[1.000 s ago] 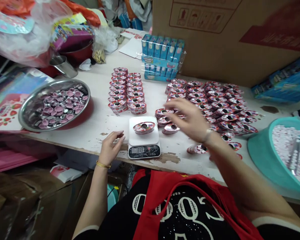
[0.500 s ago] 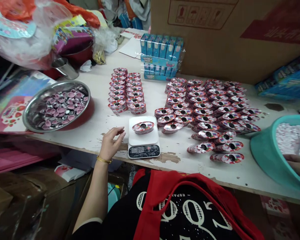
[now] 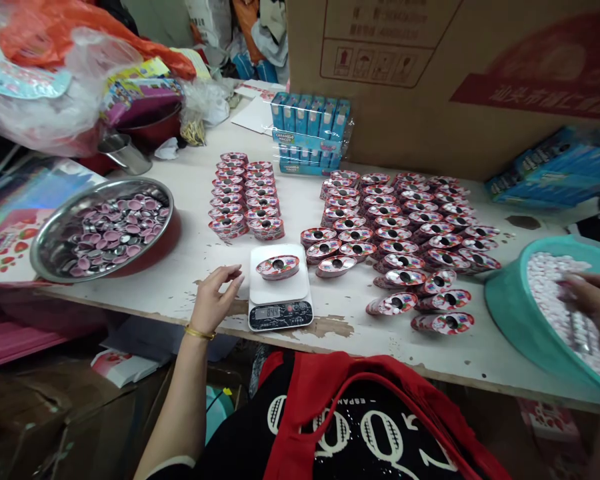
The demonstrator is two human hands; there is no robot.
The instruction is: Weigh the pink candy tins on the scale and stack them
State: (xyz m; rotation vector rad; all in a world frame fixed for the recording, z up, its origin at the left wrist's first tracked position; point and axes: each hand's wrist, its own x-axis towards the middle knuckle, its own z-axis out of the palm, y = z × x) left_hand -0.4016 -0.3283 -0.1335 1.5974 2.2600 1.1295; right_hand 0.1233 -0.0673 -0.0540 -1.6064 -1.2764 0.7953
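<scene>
My left hand (image 3: 215, 297) rests at the table's front edge, just left of a white kitchen scale (image 3: 280, 291). Its fingers are loosely bent and apart, with nothing in them. On the scale stands one oval strawberry-print packet (image 3: 278, 268) with a dark hole in its top; the display is lit. At the right edge my right hand (image 3: 597, 303) is inside a turquoise tub (image 3: 510, 327) of small white candies (image 3: 547, 287). Its fingers seem closed on a shiny metal scoop (image 3: 580, 333), partly hidden and blurred.
Many similar packets (image 3: 395, 247) crowd the table right of the scale; two columns (image 3: 230, 225) stand behind it. Left is a steel bowl (image 3: 45, 267) of pink-lined caps. Behind are a blue candy display pack (image 3: 310, 137), a large carton (image 3: 380, 120) and plastic bags (image 3: 90, 73).
My right hand has come farther into view, over the candies, and the metal scoop sits lower in the tub. The view has shifted slightly; my left hand and the packet on the scale stay put.
</scene>
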